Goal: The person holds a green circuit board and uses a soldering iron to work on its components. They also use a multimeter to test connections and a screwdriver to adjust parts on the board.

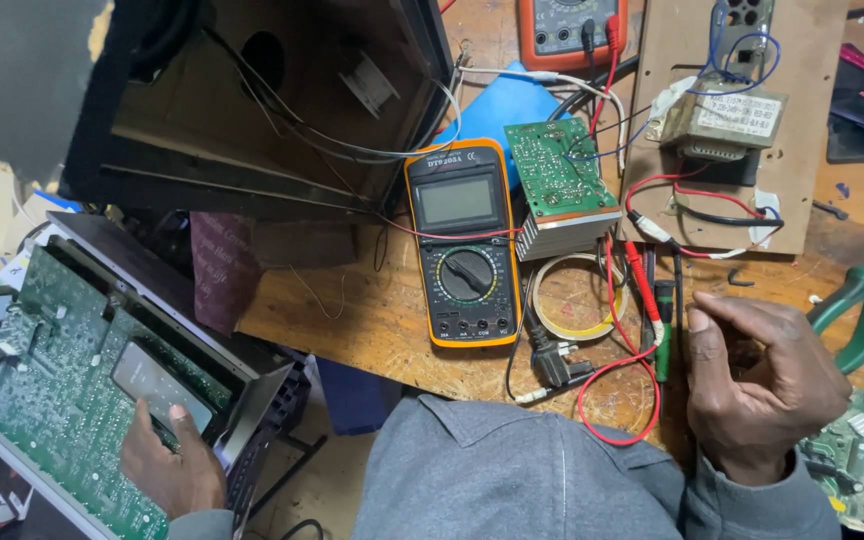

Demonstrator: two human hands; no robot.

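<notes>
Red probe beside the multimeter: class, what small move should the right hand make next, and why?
Probably reach left and pick up the red probe: the right hand hovers empty beside it, while the left hand steadies the circuit board.

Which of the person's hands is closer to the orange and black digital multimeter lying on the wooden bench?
Right. The right hand hovers just right of the orange and black digital multimeter; the left hand rests on the green circuit board, lower left.

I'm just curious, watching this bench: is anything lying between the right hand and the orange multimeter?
Yes. Between the right hand and the orange multimeter lie the red probe with its looping red lead, a black plug and a ring of tape, all on the wooden bench.
</notes>
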